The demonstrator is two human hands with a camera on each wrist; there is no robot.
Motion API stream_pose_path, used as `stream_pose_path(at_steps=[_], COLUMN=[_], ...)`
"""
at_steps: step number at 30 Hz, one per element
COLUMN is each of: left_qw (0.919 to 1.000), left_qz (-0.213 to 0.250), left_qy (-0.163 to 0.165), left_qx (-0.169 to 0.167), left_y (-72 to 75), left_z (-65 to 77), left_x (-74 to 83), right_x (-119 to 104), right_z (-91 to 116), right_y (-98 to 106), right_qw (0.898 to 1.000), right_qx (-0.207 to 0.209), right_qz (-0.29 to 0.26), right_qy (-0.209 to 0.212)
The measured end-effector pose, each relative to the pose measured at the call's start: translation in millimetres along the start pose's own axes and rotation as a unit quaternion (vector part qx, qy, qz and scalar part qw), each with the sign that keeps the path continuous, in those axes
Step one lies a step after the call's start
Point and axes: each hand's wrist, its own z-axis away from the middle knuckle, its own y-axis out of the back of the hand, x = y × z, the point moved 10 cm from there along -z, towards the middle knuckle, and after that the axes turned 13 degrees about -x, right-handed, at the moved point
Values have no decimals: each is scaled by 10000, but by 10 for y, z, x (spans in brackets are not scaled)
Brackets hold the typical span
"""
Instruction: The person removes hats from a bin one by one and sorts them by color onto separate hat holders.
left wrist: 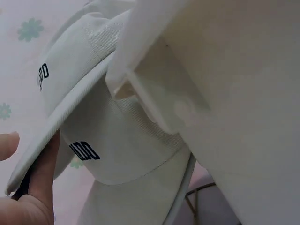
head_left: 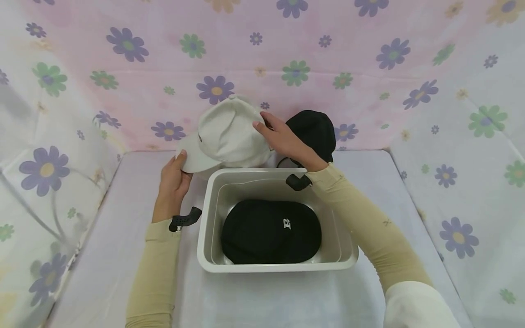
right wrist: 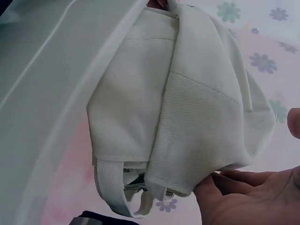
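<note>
A white baseball cap (head_left: 234, 132) sits at the back of the table, brim to the left, over a second white cap (left wrist: 117, 136) with the same dark lettering. My left hand (head_left: 174, 180) pinches the upper cap's brim, thumb on top and fingers underneath. At the other end, my right hand (head_left: 283, 139) holds the upper cap's back edge, its fingers (right wrist: 239, 180) tucked behind the fabric. The lower cap's back strap (right wrist: 111, 187) hangs below. A black cap (head_left: 262, 232) with a white letter lies inside the pale plastic bin (head_left: 275, 268) in front.
Another black cap (head_left: 313, 130) stands behind the right hand, against the flowered backdrop (head_left: 246, 54). The bin's tall back wall rises close in front of the white caps. Flowered cloth walls flank the pale table (head_left: 102, 255) on both sides.
</note>
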Motion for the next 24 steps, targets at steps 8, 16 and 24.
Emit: stream_pose_path(at_steps=[8, 16, 24], left_qw=[9999, 9986, 9974], left_qz=[-61, 453, 446], left_qy=[111, 12, -327], left_qx=[22, -289, -468], left_y=[-10, -61, -149], left_z=[-16, -36, -56], left_x=[24, 64, 157], right_x=[85, 115, 197], right_z=[-54, -84, -82], right_y=[72, 149, 194], right_qw=[9968, 9936, 9853], right_qx=[-303, -358, -251], right_qz=[-118, -769, -1515], right_qy=[-729, -744, -754])
